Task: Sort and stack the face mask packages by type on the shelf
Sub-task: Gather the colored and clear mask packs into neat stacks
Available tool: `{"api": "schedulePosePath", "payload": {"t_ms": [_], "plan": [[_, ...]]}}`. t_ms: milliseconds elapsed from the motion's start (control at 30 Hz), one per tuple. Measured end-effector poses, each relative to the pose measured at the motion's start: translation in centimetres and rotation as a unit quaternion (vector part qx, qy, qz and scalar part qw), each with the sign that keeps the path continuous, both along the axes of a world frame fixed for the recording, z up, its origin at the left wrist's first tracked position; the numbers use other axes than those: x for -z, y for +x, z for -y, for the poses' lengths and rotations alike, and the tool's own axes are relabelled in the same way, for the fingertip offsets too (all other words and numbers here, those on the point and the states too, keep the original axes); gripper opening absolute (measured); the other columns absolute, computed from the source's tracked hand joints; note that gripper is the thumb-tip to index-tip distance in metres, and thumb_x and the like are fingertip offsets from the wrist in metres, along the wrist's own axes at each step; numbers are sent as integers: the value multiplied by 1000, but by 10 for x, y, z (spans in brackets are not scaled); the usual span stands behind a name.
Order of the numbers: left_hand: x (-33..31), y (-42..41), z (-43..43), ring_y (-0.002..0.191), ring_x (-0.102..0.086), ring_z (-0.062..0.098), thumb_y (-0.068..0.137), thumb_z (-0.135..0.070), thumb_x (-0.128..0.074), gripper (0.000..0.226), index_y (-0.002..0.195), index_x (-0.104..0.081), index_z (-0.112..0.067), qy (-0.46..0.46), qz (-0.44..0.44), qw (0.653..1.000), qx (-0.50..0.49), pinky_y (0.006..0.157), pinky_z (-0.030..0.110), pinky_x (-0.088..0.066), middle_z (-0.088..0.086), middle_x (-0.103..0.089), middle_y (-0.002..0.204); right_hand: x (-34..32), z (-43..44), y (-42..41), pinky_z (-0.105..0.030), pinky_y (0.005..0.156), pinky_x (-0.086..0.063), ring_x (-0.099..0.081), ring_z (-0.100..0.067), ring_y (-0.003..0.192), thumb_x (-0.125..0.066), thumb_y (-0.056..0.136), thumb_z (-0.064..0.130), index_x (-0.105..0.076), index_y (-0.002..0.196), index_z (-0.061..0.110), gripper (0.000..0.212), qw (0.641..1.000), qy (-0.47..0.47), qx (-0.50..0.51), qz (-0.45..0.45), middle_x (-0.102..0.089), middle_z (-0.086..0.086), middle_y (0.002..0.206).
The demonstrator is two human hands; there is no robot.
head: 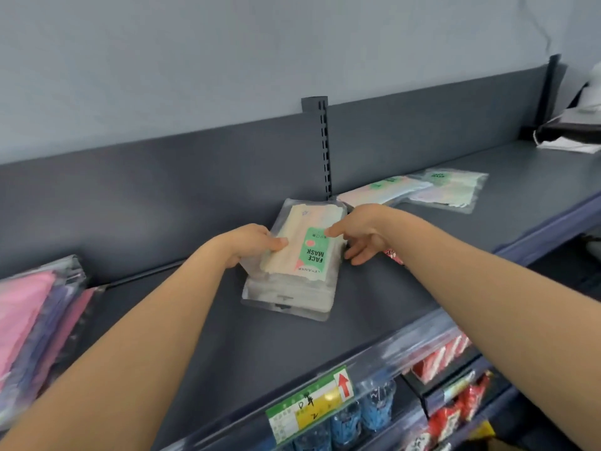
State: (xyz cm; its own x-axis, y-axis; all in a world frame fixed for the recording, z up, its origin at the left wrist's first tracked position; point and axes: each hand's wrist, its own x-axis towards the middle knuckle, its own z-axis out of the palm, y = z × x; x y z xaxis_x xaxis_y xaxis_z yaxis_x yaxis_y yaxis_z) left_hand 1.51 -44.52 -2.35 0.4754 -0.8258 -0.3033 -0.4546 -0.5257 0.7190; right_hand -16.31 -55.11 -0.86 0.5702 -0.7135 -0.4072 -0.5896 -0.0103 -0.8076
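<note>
Cream mask packages [292, 265] sit stacked mid-shelf [227, 346] as the left hand [252, 244] pinches the top pack and the right hand [356, 236], fingers spread, steadies it, apparently squaring the pile.

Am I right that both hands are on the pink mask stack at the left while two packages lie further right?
Not quite. In the head view the left hand and right hand are on the green-labelled stack mid-shelf, not the pink stack. Two packages do lie further right.
</note>
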Motion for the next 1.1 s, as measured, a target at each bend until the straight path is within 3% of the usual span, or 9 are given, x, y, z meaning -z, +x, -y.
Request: {"api": "schedulePosePath", "payload": {"t_ms": [200, 300, 467, 733, 833, 900, 967, 1033, 1100], "plan": [[-4, 2, -8, 95, -67, 25, 80, -34, -73, 44, 113, -64, -6, 0, -68, 997, -27, 76, 34, -53, 7, -72, 106, 6, -2, 10, -43, 91, -51, -58, -34, 105, -61, 92, 12, -43, 135, 2, 48, 999, 1, 37, 35, -48, -17, 139], [-4, -4, -20, 91, -71, 26, 82, -24, -72, 36, 113, -65, -5, -20, -195, 980, -44, 75, 38, -58, 9, -74, 104, 7, -9, 13, -44, 94, -51, -62, -32, 104, -63, 91, 10, -48, 123, 4, 35, 997, 35, 50, 46, -61, -12, 109], [-4, -10, -39, 97, -70, 29, 87, -15, -66, 28, 113, -65, -5, -101, -225, 968, -36, 82, 43, -57, 12, -72, 109, 1, -21, 20, -27, 65, -48, -62, -23, 67, -63, 89, 10, -50, 95, 8, 15, 991, 85, 71, 72, -63, -9, 76], [-7, -14, -52, 114, -64, 27, 89, -16, -62, 41, 130, -54, -10, -277, -247, 928, 5, 95, 44, -52, 10, -64, 128, -26, -25, 37, -41, 58, -55, -67, -27, 68, -63, 84, -7, -53, 87, 3, 15, 953, 71, 82, 282, -70, -15, 91], [-7, -23, -47, 111, -65, 31, 84, -4, -66, 48, 130, -55, -5, -311, -282, 907, -25, 91, 46, -54, 14, -65, 125, -26, -27, 35, -38, 54, -54, -68, -23, 69, -63, 85, -5, -48, 117, 3, 36, 947, 72, 74, 304, -68, -10, 89], [-6, -30, -40, 105, -68, 30, 83, 2, -66, 45, 127, -57, -4, -334, -278, 898, -74, 83, 43, -58, 15, -67, 120, -23, -22, 30, -33, 56, -55, -69, -21, 71, -63, 87, 1, -50, 120, -1, 35, 946, 71, 73, 306, -69, -11, 93], [-5, -34, -33, 99, -70, 27, 82, 2, -67, 43, 124, -60, -4, -351, -276, 889, -104, 77, 39, -60, 13, -70, 115, -25, -12, 18, -33, 72, -56, -67, -23, 88, -61, 90, 7, -55, 116, 1, 28, 949, 47, 104, 294, -67, -14, 111], [-5, -35, -26, 97, -71, 26, 83, 1, -66, 41, 123, -60, -4, -365, -286, 877, -126, 74, 38, -61, 11, -71, 113, -25, 8, 4, -34, 91, -50, -56, -31, 119, -55, 91, 7, -49, 131, -1, 41, 951, 17, 145, 271, -53, -18, 136], [-7, -37, -21, 98, -70, 26, 83, 1, -66, 40, 122, -60, -4, -373, -291, 870, -138, 73, 37, -61, 12, -70, 114, -25, 27, -7, -12, 77, -51, -53, -28, 121, -44, 95, 4, -38, 141, -1, 47, 951, 5, 173, 255, -41, -17, 146]]}}
